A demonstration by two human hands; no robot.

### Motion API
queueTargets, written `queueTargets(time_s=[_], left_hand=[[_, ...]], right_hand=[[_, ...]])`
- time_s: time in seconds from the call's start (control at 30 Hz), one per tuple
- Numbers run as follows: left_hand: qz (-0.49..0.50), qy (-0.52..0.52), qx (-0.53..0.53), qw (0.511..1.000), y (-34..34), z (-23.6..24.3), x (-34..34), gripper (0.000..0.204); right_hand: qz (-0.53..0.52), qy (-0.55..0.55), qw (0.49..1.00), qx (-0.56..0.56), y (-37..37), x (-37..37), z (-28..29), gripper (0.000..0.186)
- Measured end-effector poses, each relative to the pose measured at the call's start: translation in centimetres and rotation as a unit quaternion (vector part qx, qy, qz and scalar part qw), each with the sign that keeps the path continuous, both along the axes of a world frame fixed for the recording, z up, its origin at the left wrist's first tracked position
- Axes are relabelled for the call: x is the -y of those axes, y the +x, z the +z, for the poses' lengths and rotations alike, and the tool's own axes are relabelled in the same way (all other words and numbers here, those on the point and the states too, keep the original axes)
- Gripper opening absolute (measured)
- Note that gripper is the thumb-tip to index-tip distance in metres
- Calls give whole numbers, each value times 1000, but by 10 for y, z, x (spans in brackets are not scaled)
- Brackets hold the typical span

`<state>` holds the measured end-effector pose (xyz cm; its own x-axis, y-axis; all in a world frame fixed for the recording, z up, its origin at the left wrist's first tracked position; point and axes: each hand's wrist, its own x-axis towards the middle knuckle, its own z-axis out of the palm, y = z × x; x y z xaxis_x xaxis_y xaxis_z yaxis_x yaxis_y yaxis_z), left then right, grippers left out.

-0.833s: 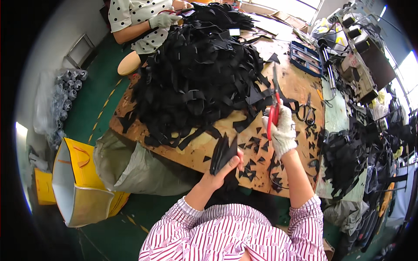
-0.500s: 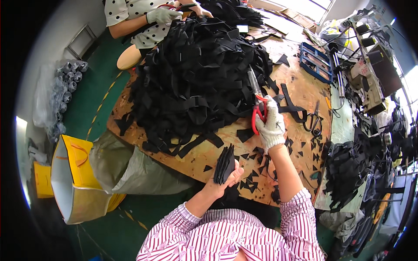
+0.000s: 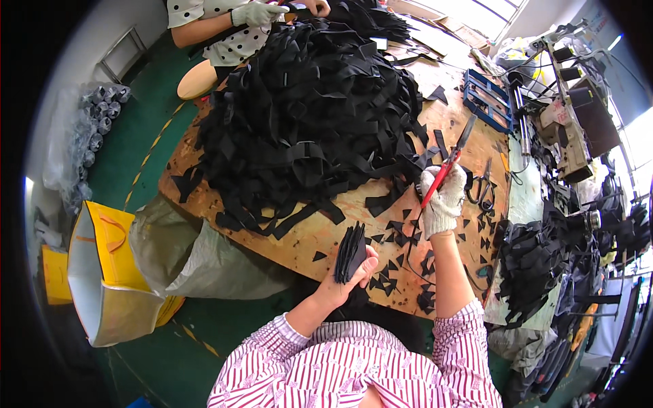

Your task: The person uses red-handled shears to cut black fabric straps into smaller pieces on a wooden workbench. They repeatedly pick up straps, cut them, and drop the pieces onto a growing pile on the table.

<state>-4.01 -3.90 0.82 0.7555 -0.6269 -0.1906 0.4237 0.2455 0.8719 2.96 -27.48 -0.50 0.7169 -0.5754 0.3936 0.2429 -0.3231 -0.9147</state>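
Observation:
Close to the table's near edge, my bare left hand [image 3: 350, 277] is closed around a stack of black fabric strips [image 3: 349, 255], their ends standing upward. My right hand [image 3: 443, 197], in a white knit glove, grips red-handled scissors [image 3: 449, 165]. Their blades point up and to the right, over bare wood, and look closed. Beyond my hands rises a large heap of black strips [image 3: 306, 115]. Small black triangular scraps [image 3: 386, 277] lie scattered between and below my hands on the wooden table [image 3: 320, 253].
Black-handled scissors [image 3: 484, 190] lie right of my glove. A blue tray [image 3: 488, 100] sits farther back, near a sewing machine [image 3: 566, 132]. Across the heap, another person's gloved hand [image 3: 258, 13] is at work. A yellow bag [image 3: 112, 251] stands on the floor at left.
My right hand has moved right, away from the heap, and the scissors have swung from pointing up-left to up-right. My left hand keeps its hold on the stack.

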Motion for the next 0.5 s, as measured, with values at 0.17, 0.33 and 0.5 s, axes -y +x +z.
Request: queueTargets(time_s=[0.17, 0.33, 0.5], left_hand=[[16, -5, 15, 1000, 1, -1, 6, 25], [110, -106, -95, 984, 19, -26, 15, 17], [107, -93, -93, 986, 26, -27, 33, 21]], right_hand=[[12, 88, 996, 10, -16, -9, 15, 43], [90, 187, 978, 3, -50, -31, 45, 44], [51, 161, 985, -47, -53, -24, 29, 45]])
